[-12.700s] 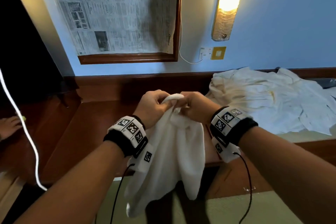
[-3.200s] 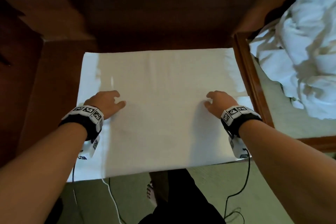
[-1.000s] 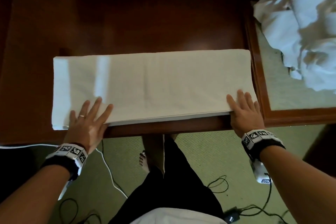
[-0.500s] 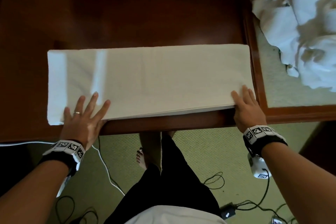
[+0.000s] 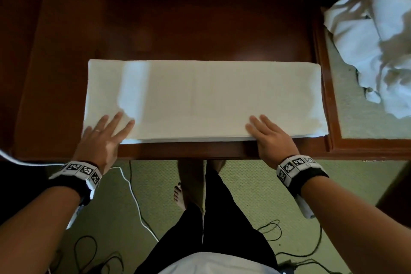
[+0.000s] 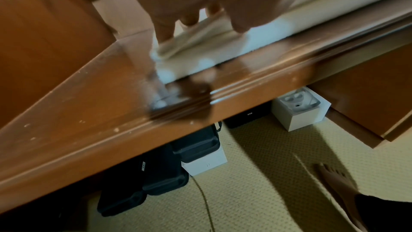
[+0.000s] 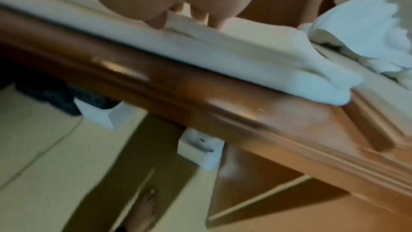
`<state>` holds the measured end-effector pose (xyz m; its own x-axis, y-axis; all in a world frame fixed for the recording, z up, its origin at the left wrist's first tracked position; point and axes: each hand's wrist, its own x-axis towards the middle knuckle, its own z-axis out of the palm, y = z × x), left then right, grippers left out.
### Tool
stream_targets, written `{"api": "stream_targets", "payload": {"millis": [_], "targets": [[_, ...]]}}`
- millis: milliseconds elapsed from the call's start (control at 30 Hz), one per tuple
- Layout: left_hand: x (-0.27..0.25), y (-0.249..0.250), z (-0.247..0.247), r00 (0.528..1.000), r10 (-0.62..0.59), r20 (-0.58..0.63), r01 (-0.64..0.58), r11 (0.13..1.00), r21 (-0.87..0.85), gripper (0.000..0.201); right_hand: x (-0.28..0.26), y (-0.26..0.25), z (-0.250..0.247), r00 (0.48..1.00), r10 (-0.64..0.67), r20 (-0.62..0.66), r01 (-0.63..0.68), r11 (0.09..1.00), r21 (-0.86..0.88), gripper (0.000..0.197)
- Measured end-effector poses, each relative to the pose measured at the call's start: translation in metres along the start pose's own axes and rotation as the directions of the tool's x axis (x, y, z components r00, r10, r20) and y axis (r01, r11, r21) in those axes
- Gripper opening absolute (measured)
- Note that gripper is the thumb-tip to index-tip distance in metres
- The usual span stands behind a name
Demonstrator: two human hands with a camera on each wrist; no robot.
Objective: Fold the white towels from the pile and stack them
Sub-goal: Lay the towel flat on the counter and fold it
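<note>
A white towel [image 5: 204, 98], folded into a long strip, lies flat on the dark wooden table [image 5: 189, 18] near its front edge. My left hand [image 5: 104, 131] rests flat with spread fingers on the strip's near left corner. My right hand [image 5: 266, 133] lies flat with straight fingers on the near edge, a little in from the right end. The wrist views show the towel edge [image 6: 200, 41] under my left fingers and the towel's right end [image 7: 289, 70] beyond my right hand [image 7: 200, 15]. The pile of unfolded white towels [image 5: 375, 29] sits to the right.
A raised wooden frame [image 5: 324, 87] borders the table's right side, with the pile behind it. Below the table are green carpet, cables [image 5: 138, 204], my bare foot [image 5: 180, 193], white boxes [image 6: 301, 110] and black cases [image 6: 169, 170].
Earlier the towel hung bunched in both hands, then lay spread wide, then folded into a strip. In the last half second my right hand slid left along the near edge; the left barely moved.
</note>
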<state>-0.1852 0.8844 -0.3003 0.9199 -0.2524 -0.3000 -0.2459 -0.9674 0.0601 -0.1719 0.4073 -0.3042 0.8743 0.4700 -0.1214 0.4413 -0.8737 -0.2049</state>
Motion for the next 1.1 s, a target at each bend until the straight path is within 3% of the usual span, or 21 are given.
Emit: {"api": "stream_targets", "payload": {"millis": [67,133,233,333,433,533,633,700,767,833,900,1000,1100], "targets": [[-0.004,0.004,-0.004,1.000,-0.021,0.009,0.022,0.995,-0.092,0.078,-0.008,-0.001,0.001,1.000,-0.019,-0.008,0.019,1.000,-0.002,0.043],[0.003,0.012,-0.013,0.995,-0.066,-0.071,0.055,0.987,-0.149,0.057,-0.003,-0.008,-0.001,0.999,-0.004,-0.032,0.005,0.999,0.033,0.038],[0.027,0.040,-0.026,0.993,-0.069,-0.099,0.050,0.982,-0.184,0.063,0.028,-0.031,-0.007,0.997,0.075,-0.029,-0.073,0.995,0.063,0.039],[0.049,0.062,-0.018,0.999,-0.041,-0.011,0.039,0.994,-0.098,0.067,0.053,-0.057,-0.004,0.969,0.207,0.138,-0.210,0.978,0.010,0.051],[0.039,0.038,0.000,0.976,-0.170,0.137,0.178,0.983,-0.049,0.064,0.054,-0.062,0.004,0.922,0.265,0.282,-0.261,0.964,-0.051,0.060],[0.013,0.002,0.005,0.935,-0.300,0.188,0.310,0.950,-0.025,0.067,0.049,-0.060,0.002,0.907,0.236,0.349,-0.224,0.972,-0.076,0.065],[0.017,0.001,-0.004,0.904,-0.398,0.155,0.403,0.915,-0.005,0.073,0.060,-0.066,-0.005,0.927,0.241,0.289,-0.242,0.970,-0.032,0.071],[0.038,0.022,-0.011,0.924,-0.374,0.078,0.379,0.923,-0.065,0.076,0.078,-0.075,-0.008,0.950,0.249,0.187,-0.260,0.965,0.035,0.069],[0.062,0.053,-0.014,0.966,-0.257,0.031,0.259,0.962,-0.086,0.076,0.098,-0.085,-0.003,0.966,0.222,0.136,-0.229,0.972,0.043,0.066],[0.081,0.083,-0.008,0.984,-0.170,0.053,0.174,0.982,-0.077,0.078,0.113,-0.096,0.007,0.973,0.185,0.137,-0.189,0.982,0.015,0.065],[0.091,0.099,0.001,0.982,-0.173,0.077,0.178,0.982,-0.064,0.078,0.116,-0.096,0.017,0.976,0.166,0.140,-0.167,0.986,-0.005,0.066],[0.093,0.096,0.011,0.981,-0.187,0.047,0.189,0.979,-0.070,0.077,0.098,-0.062,0.021,0.970,0.195,0.145,-0.193,0.981,-0.032,0.070],[0.095,0.090,0.010,0.982,-0.187,0.021,0.188,0.978,-0.087,0.078,0.059,0.009,0.011,0.909,0.394,0.134,-0.390,0.919,-0.056,0.072]]}}
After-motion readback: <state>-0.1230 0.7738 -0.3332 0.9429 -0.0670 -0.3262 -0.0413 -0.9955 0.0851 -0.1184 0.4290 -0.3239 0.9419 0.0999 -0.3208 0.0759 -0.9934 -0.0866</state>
